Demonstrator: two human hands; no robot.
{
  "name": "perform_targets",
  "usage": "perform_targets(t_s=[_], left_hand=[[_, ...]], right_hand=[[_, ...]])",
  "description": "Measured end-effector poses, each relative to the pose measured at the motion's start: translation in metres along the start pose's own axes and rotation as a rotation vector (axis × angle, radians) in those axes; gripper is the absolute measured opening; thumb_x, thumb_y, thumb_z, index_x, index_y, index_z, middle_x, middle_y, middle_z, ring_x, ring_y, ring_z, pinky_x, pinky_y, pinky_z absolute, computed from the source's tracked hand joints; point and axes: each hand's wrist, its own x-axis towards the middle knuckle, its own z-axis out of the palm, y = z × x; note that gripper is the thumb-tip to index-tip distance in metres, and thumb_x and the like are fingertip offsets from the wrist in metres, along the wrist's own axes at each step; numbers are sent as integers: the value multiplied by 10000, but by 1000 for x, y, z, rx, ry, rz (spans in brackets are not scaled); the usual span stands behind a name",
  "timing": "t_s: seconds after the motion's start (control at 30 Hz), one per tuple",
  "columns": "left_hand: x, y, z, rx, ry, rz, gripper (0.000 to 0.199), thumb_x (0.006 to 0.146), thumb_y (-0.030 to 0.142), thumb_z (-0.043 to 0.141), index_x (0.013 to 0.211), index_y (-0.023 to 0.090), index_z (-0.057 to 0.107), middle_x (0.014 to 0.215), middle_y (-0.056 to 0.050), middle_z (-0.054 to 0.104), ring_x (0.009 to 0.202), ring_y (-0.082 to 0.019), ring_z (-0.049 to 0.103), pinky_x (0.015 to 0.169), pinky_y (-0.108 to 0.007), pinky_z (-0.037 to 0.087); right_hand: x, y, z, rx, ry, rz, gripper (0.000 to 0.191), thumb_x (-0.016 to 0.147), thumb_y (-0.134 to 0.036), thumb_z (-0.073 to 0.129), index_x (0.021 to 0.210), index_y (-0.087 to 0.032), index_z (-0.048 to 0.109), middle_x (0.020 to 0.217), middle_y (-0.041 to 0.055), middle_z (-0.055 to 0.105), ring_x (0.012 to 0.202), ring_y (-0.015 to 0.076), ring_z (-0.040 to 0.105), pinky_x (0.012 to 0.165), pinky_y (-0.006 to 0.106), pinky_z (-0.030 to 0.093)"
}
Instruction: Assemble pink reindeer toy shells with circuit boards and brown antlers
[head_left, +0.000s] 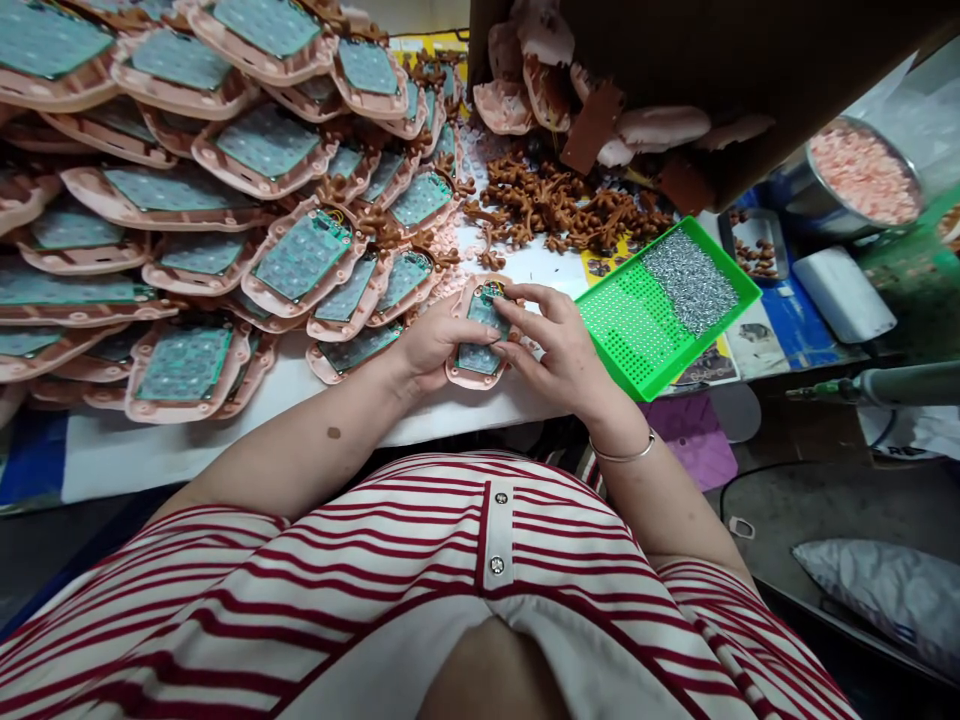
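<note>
A pink plastic shell [472, 376] with a green circuit board [480, 352] inside lies between my hands near the table's front edge. My left hand [436, 345] grips its left side, with the thumb laid across the board. The fingers of my right hand [551, 345] bend over the shell's right side and touch the board near its upper part. Whether the right fingertips pinch some small part is too hidden to tell. Brown branching plastic pieces [570, 205] are heaped behind the shell.
Stacked pink shells with boards [289, 255] crowd the left side. To the right, a green perforated tray [637, 330] holds many small screws [690, 280]. Behind it stand a dark box [720, 60] and a metal bowl of pink pieces [862, 175]. A grey tool [900, 385] juts in at right.
</note>
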Motion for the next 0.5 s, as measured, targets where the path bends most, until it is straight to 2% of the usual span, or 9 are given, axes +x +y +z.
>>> perform_targets(t_s=[0.33, 0.5], left_hand=[[1, 1, -2, -4, -16, -4, 519, 578, 11, 698, 1077, 129, 617, 837, -12, 681, 703, -136, 654, 639, -228, 521], [3, -2, -3, 13, 12, -41, 505, 576, 17, 716, 1065, 114, 633, 828, -25, 691, 688, -140, 663, 637, -229, 521]], right_hand=[[-3, -6, 3, -83, 30, 29, 409, 946, -377, 549, 1317, -206, 570, 1340, 150, 592, 1211, 282, 557, 982, 494, 487], [-3, -6, 10, -62, 21, 63, 424, 952, -412, 531, 1326, -216, 570, 1347, 144, 589, 1215, 280, 559, 988, 496, 496]])
